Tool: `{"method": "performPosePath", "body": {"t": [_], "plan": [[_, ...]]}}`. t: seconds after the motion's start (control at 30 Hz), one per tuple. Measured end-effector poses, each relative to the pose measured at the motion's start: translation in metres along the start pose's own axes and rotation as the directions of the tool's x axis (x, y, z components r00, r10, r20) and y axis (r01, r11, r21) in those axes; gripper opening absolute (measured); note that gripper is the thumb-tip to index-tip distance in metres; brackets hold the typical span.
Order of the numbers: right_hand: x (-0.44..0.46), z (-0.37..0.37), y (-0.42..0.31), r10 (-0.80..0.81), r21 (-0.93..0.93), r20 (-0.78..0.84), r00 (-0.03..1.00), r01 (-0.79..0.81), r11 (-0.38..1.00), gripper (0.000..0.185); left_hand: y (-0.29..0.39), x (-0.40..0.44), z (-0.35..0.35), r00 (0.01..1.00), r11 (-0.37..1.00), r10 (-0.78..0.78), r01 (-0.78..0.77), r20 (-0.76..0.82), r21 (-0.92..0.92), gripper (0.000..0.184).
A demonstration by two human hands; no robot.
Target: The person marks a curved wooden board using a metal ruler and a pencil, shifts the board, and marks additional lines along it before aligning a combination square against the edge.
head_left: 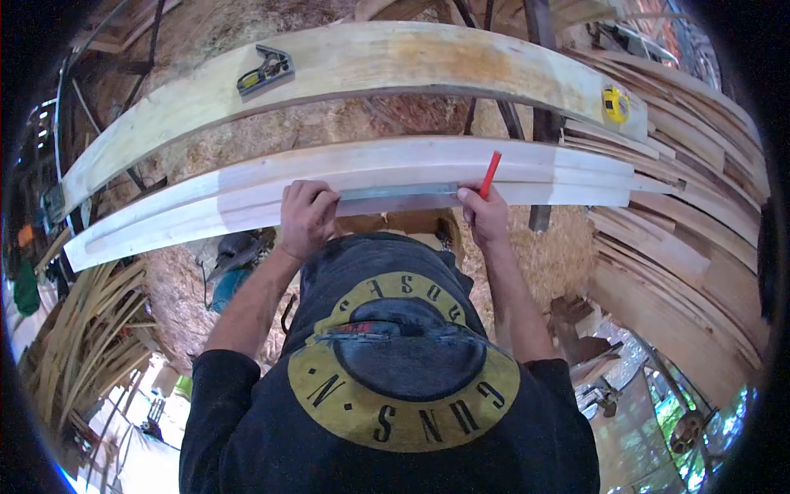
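A pale wooden board (173, 230) lies crosswise in front of me, with narrower wooden strips (568, 174) on it or against it. Along its near part runs a grey metal ruler (399, 192). My left hand (309, 218) is closed at the ruler's left end, its fingers curled over the edge. At the other end my right hand (485, 216) is closed, with a red carpenter's pencil (491, 174) sticking up between its fingers. The right thumb and fingers also touch the ruler's end. The pencil's tip is hidden.
Beyond lies a wide plank (362, 62) carrying a small hand plane (265, 71) and a yellow tape measure (615, 104). Stacked boards (683, 239) fill the right side. Thin wood strips (82, 337) are piled at lower left, near a teal power tool (229, 288). Sawdust covers the ground.
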State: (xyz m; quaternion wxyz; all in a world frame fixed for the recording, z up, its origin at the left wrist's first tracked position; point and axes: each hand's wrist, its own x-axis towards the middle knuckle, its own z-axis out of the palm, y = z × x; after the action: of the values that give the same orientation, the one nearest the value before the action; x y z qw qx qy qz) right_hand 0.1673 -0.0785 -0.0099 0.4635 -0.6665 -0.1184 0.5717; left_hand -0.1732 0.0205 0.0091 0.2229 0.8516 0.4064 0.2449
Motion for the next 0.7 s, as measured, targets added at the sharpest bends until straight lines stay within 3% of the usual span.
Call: {"method": "performPosePath", "body": {"t": [0.33,0.7], "plan": [[0.005,0.004,0.000,0.023,0.008,-0.021,1.000,-0.022,1.000,0.019,-0.009,0.003,0.005,0.998,1.000,0.006,-0.005,0.055,-0.013,0.034],[0.006,0.004,0.002,0.011,0.011,-0.014,1.000,-0.011,1.000,0.018,-0.007,0.009,0.004,0.998,1.000,0.014,-0.013,0.058,-0.022,0.027]]}}
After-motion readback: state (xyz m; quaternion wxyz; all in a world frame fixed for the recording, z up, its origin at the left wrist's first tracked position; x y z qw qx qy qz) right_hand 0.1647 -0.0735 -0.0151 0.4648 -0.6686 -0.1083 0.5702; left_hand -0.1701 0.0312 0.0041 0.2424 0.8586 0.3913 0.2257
